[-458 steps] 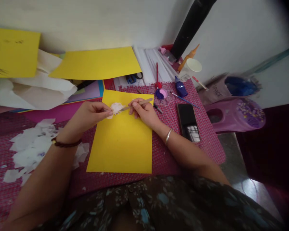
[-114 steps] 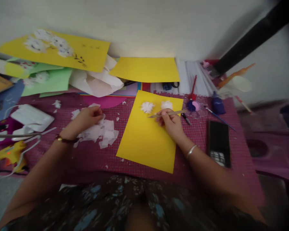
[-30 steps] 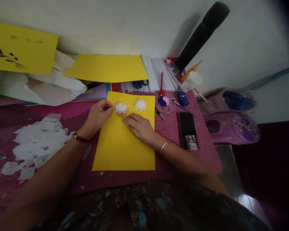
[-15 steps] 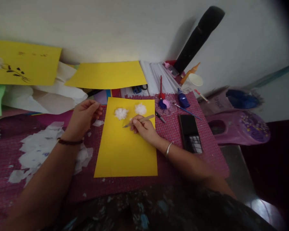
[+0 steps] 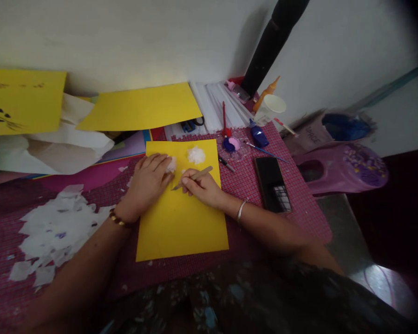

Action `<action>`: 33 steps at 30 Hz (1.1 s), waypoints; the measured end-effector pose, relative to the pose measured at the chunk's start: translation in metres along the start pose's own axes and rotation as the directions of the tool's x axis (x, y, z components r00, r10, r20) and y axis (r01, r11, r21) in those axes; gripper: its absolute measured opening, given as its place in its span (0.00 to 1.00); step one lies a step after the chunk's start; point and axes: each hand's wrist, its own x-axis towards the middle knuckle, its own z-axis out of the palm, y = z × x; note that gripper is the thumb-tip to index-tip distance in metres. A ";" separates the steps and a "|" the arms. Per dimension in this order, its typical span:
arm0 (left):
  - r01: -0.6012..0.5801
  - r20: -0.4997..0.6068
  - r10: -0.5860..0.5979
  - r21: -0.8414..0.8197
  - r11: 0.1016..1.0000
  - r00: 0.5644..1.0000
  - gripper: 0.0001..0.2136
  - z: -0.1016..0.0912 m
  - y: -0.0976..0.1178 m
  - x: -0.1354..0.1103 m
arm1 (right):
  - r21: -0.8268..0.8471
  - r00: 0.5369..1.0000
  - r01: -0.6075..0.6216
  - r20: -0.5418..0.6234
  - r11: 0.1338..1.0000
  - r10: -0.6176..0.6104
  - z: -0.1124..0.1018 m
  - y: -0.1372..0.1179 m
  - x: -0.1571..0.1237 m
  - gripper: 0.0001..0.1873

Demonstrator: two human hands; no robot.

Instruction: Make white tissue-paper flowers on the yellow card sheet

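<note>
A sheet of yellow paper lies before me on the checked cloth. My left hand rests flat over its upper left edge, fingers together and stretched out. The fingertips partly cover one white tissue puff; a second white puff sits uncovered at the upper right of the sheet. In my right hand is a pencil, gripped near its lower end. Its tip points down and left at the paper, just right of my left fingers; whether it touches cannot be made out.
Torn white tissue pieces are heaped at the left. To the right lie a phone, a marker, a paint palette, a blue paint bottle and a thin paintbrush. More yellow sheets lean at the back.
My left hand has come right and down onto the sheet, flattening out over its left edge and partly covering a puff. The pencil tip has shifted slightly down the sheet. The view has tilted.
</note>
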 end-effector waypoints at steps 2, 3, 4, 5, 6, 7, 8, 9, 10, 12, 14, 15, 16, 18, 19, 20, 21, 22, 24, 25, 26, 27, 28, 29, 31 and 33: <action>0.027 -0.005 -0.027 -0.015 1.000 1.000 0.23 0.001 -0.002 -0.002 | 0.017 1.000 0.008 -0.005 1.000 -0.008 0.000 -0.001 0.001 0.15; 0.043 -0.013 -0.044 -0.026 0.999 0.999 0.24 0.002 -0.003 -0.003 | 0.025 1.000 0.013 -0.007 1.000 -0.013 0.000 -0.002 0.001 0.15; 0.058 -0.025 -0.059 -0.035 0.998 0.998 0.25 0.003 -0.003 -0.003 | 0.030 1.000 0.016 -0.007 0.999 -0.016 0.000 -0.002 0.001 0.16; 0.063 -0.037 -0.064 -0.039 0.997 0.997 0.27 0.004 -0.004 -0.002 | 0.033 1.000 0.015 -0.006 0.999 -0.015 0.000 -0.002 0.001 0.17; 0.052 -0.042 -0.053 -0.037 0.998 0.998 0.28 0.005 -0.004 -0.001 | 0.036 1.000 0.013 -0.007 0.999 -0.012 -0.001 -0.002 0.001 0.18; 0.021 -0.034 -0.022 -0.029 0.999 0.999 0.29 0.007 -0.004 -0.001 | 0.036 1.000 0.007 -0.007 0.999 -0.006 -0.001 -0.002 0.001 0.18; -0.023 -0.012 0.023 -0.016 1.000 1.000 0.29 0.009 -0.004 0.000 | 0.034 1.000 -0.001 -0.005 0.999 0.001 0.000 -0.002 0.000 0.18; -0.072 0.019 0.072 -0.003 0.997 0.997 0.28 0.011 -0.004 0.000 | 0.032 1.000 -0.010 -0.007 0.999 0.010 0.000 -0.001 0.000 0.17; -0.111 0.050 0.111 0.006 0.994 0.993 0.27 0.013 -0.004 -0.001 | 0.034 1.000 -0.022 -0.009 0.999 0.022 0.001 0.000 0.000 0.16; -0.141 0.085 0.140 0.001 0.990 0.986 0.25 0.018 -0.004 -0.001 | 0.051 0.998 -0.058 -0.013 0.997 0.059 0.003 0.001 0.004 0.14; -0.123 0.076 0.128 -0.064 0.990 0.989 0.25 0.023 -0.003 0.002 | 0.084 0.992 -0.119 -0.020 0.989 0.121 0.003 0.001 0.011 0.14; -0.104 0.060 0.113 -0.135 0.985 0.992 0.25 0.023 -0.003 0.005 | 0.101 0.987 -0.151 -0.030 0.983 0.155 0.002 -0.001 0.014 0.15; -0.064 0.028 0.073 -0.244 0.968 0.997 0.26 0.021 -0.004 0.010 | 0.118 0.982 -0.175 -0.053 0.977 0.182 0.000 -0.003 0.015 0.15; 0.034 -0.046 -0.067 -0.513 0.858 0.997 0.27 0.007 -0.009 0.019 | 0.136 0.975 -0.174 -0.114 0.975 0.190 -0.007 -0.011 0.012 0.15; 0.096 -0.105 -0.223 -0.672 0.735 0.969 0.26 -0.005 -0.015 0.023 | 0.125 0.976 -0.142 -0.150 0.982 0.160 -0.012 -0.015 0.005 0.15; 0.108 -0.131 -0.289 -0.723 0.683 0.948 0.26 -0.019 -0.022 0.023 | 0.087 0.979 -0.091 -0.175 0.992 0.106 -0.018 -0.020 -0.004 0.15; 0.108 -0.168 -0.349 -0.753 0.649 0.922 0.24 -0.035 -0.030 0.021 | 0.015 0.980 -0.027 -0.198 1.000 0.029 -0.025 -0.024 -0.015 0.15; 0.108 -0.196 -0.404 -0.780 0.617 0.893 0.23 -0.052 -0.038 0.016 | -0.093 0.976 0.026 -0.211 0.995 -0.046 -0.033 -0.027 -0.029 0.15; 0.117 -0.211 -0.506 -0.833 0.541 0.836 0.17 -0.084 -0.046 -0.005 | -0.390 0.959 0.084 -0.217 0.917 -0.180 -0.051 -0.033 -0.058 0.14; 0.133 -0.183 -0.533 -0.856 0.499 0.826 0.13 -0.096 -0.046 -0.019 | -0.549 0.959 0.086 -0.180 0.831 -0.218 -0.058 -0.034 -0.073 0.13; 0.146 -0.165 -0.548 -0.866 0.479 0.820 0.11 -0.104 -0.042 -0.036 | -0.681 0.972 0.059 -0.128 0.730 -0.198 -0.064 -0.035 -0.086 0.13; 0.168 -0.134 -0.564 -0.876 0.452 0.815 0.09 -0.109 -0.035 -0.053 | -0.781 0.984 0.032 -0.084 0.624 -0.156 -0.068 -0.036 -0.098 0.15; 0.197 -0.104 -0.587 -0.884 0.425 0.803 0.08 -0.110 -0.025 -0.070 | -0.852 0.994 0.017 -0.044 0.524 -0.103 -0.070 -0.035 -0.108 0.16; 0.224 -0.081 -0.592 -0.878 0.423 0.802 0.07 -0.109 -0.015 -0.087 | -0.898 0.998 0.008 -0.016 0.440 -0.052 -0.071 -0.035 -0.117 0.18; 0.293 -0.063 -0.603 -0.830 0.474 0.795 0.07 -0.100 0.004 -0.116 | -0.942 1.000 0.012 0.013 0.336 0.000 -0.068 -0.032 -0.127 0.21; 0.384 -0.052 -0.613 -0.737 0.557 0.789 0.09 -0.088 0.014 -0.137 | -0.954 1.000 0.008 0.011 0.300 0.009 -0.062 -0.029 -0.132 0.23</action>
